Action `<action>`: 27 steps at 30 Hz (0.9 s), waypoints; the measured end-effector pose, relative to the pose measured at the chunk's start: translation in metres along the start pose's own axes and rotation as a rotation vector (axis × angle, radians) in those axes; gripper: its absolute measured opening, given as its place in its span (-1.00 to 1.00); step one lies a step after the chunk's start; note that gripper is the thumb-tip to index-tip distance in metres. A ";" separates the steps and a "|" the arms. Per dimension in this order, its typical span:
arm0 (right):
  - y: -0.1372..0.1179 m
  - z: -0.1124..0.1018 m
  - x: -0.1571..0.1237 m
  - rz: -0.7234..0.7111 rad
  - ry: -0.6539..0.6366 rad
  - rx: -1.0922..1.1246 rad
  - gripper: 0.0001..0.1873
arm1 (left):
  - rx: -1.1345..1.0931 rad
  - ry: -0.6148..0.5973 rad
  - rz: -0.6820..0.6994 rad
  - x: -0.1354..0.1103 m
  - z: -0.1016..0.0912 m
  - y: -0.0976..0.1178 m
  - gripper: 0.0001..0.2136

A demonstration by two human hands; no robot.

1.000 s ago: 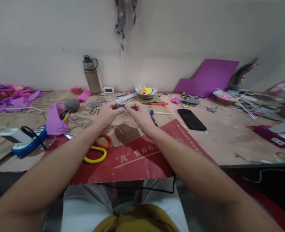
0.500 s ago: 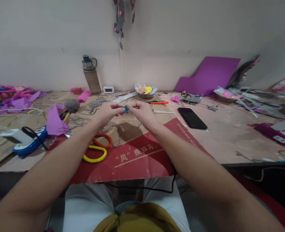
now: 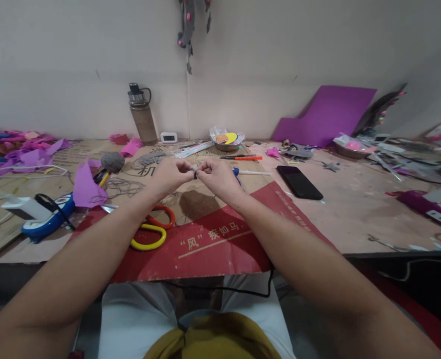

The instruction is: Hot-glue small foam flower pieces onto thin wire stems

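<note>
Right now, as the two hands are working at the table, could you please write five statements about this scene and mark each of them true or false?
1. The left hand and right hand meet at a small dark piece. True.
2. The black rectangular phone lies left of the scissors with red and yellow handles. False: the phone lies right of the scissors.
3. The tall brownish bottle with a black lid stands beside a small white device with a dark screen. True.
4. The left hand holds the round grey yarn ball. False: the yarn ball lies apart, left of that hand.
5. The large purple sheet stands by the pale wall. True.
</note>
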State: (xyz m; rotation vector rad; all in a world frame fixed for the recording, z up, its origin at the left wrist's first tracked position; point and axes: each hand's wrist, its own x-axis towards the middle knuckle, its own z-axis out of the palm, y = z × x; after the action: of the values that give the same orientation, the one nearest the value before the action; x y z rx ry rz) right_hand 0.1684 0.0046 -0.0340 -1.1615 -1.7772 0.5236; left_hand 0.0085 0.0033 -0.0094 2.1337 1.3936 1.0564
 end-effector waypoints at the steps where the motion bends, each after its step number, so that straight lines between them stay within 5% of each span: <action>1: 0.000 0.001 0.000 -0.006 0.001 0.000 -0.89 | 0.016 0.002 0.001 0.000 0.000 0.000 -0.90; 13: -0.004 -0.006 -0.001 0.063 0.004 -0.005 -0.90 | -0.175 -0.124 -0.034 0.002 -0.002 -0.007 -0.77; 21: -0.003 0.001 -0.002 0.022 -0.013 -0.058 -0.92 | -0.004 -0.044 -0.027 0.001 0.001 -0.006 -0.84; 27: -0.004 0.000 -0.004 -0.031 -0.008 0.033 -0.85 | -0.162 0.070 -0.101 0.004 0.000 -0.013 -0.86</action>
State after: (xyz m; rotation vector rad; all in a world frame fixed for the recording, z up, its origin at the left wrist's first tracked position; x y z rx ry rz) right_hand 0.1673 -0.0009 -0.0332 -1.1085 -1.7841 0.5378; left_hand 0.0016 0.0127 -0.0168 1.9086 1.3817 1.1720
